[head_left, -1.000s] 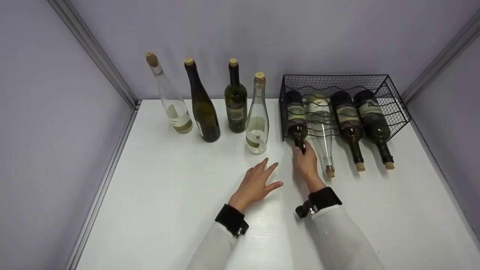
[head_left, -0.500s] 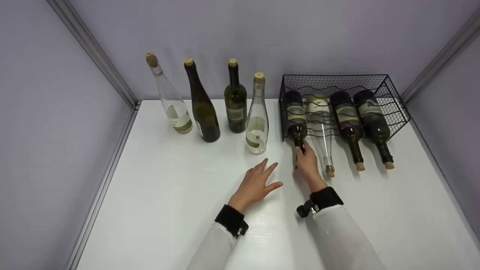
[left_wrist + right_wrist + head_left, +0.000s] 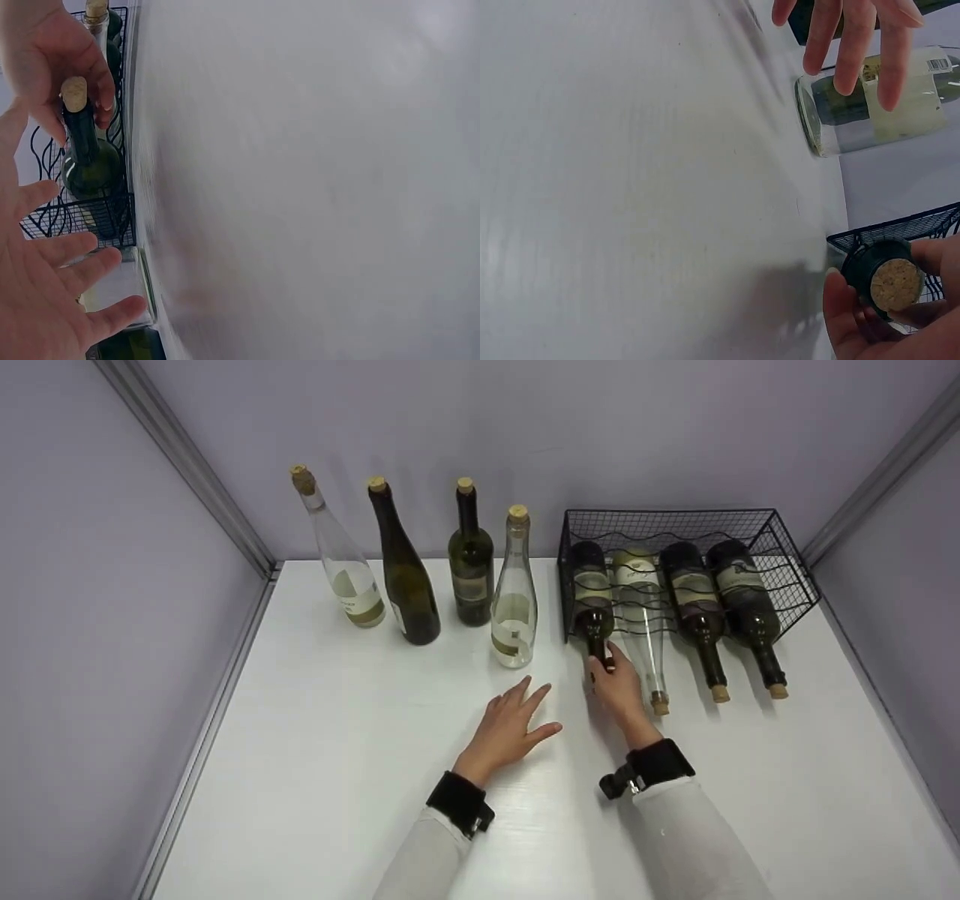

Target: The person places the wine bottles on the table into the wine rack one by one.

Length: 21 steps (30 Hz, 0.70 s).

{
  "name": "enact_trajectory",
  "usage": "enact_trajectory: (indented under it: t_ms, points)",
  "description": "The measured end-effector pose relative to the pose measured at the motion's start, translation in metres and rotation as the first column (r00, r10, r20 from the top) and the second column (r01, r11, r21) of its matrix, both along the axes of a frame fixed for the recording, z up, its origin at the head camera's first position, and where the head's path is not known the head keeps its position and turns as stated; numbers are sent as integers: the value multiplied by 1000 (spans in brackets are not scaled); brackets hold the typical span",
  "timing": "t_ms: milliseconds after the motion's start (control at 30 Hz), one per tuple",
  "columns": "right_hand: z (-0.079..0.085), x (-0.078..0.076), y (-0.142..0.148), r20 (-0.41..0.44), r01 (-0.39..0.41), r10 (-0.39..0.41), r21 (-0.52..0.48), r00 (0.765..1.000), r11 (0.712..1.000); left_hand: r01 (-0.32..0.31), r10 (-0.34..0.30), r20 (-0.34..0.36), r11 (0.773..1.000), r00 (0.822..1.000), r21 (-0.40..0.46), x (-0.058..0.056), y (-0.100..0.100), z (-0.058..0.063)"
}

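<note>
My right hand (image 3: 619, 686) holds the neck of a dark green wine bottle (image 3: 593, 619), the leftmost in the black wire rack (image 3: 564, 577). In the right wrist view its thumb and fingers curl around the neck, just beside the cork (image 3: 897, 285). The bottle lies with its neck pointing out toward me. My left hand (image 3: 504, 735) hovers with spread fingers over the white table, just in front of a clear glass bottle (image 3: 516, 592), and holds nothing. In the left wrist view that hand (image 3: 45, 292) shows its palm.
Beside the held bottle lie a clear bottle (image 3: 646, 619) and two dark bottles (image 3: 694, 592), necks outward. Left of the rack stand a dark green bottle (image 3: 471, 577), a brown one (image 3: 410, 585) and another clear one (image 3: 352, 585), all corked. Walls enclose the table (image 3: 337, 780).
My right hand has shifted slightly back and to the right along the bottle neck. The left hand has drifted a little to the left. The bottles and rack look unmoved.
</note>
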State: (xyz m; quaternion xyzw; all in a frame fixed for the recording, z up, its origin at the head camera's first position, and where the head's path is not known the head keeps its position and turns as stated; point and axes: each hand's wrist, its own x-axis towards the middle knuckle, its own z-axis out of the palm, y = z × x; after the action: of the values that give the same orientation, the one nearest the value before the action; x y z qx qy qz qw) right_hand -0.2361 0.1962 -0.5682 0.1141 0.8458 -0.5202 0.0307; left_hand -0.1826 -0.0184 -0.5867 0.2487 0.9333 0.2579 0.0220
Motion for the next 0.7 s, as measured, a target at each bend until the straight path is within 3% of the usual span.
enact_trajectory:
  t_ms: [467, 700]
  points:
    - [9, 17, 5, -105, -71, 84, 130, 991, 989, -59, 59, 7, 998, 998, 15, 1, -9, 0]
    - [20, 27, 4, -87, -117, 129, 133, 988, 984, -73, 76, -47, 995, 996, 66, 3, -17, 15]
